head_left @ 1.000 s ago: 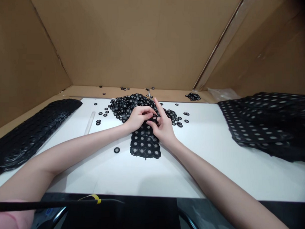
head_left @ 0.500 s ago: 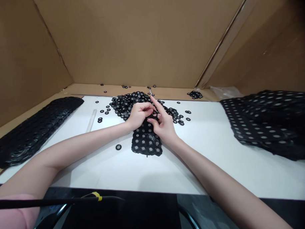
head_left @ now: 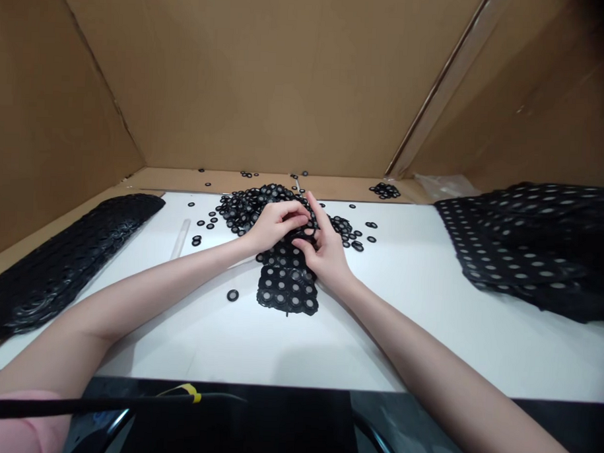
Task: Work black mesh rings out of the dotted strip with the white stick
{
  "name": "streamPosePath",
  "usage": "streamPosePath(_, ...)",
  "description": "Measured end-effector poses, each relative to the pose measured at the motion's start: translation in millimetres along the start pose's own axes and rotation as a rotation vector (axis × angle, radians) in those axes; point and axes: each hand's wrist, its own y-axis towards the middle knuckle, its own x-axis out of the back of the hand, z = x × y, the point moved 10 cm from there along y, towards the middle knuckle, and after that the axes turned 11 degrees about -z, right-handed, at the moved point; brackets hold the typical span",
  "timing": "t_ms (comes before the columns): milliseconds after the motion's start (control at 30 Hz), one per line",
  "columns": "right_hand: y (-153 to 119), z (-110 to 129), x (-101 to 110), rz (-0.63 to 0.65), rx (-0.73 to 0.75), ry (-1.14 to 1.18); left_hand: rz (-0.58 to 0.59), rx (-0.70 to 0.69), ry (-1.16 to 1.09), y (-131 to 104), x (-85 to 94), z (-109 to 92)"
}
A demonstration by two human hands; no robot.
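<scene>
A floppy black rubber-like sheet [head_left: 288, 289], with rows of round holes or pale discs, lies on the white tabletop with its far end under my hands. My left hand [head_left: 277, 225] is closed, thumb and fingers pinched together at that far end; what lies between the fingertips is hidden. My right hand [head_left: 325, 250] grips the sheet's right side between thumb and curled fingers, while its index finger points up and away. Just behind both hands is a heap of small black rings [head_left: 243, 208]. One loose ring [head_left: 233, 295] rests left of the sheet.
To the left lies a long black stack of sheets [head_left: 77, 258], and a larger holed black sheet [head_left: 529, 247] is bunched at the right. A clear strip [head_left: 181, 239] lies left of the heap. Cardboard walls [head_left: 267, 80] enclose the back and sides. A small ring pile [head_left: 385, 190] sits behind.
The sheet's near end has shifted slightly left and toward me. My left fingers have moved a little right, and my right index finger has drawn in closer to them.
</scene>
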Motion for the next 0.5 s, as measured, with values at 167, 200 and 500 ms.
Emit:
streamPosePath(167, 0, 0, -1, 0.011, -0.021, -0.012, -0.152, 0.155, -0.112, 5, 11.0, 24)
streamPosePath(200, 0, 0, -2, 0.012, -0.016, -0.011, -0.211, 0.198, -0.137, 7, 17.2, 30)
streamPosePath(500, -4, -6, 1, 0.020, -0.031, 0.006, -0.536, 0.178, 0.069, 20, 104.6, 58)
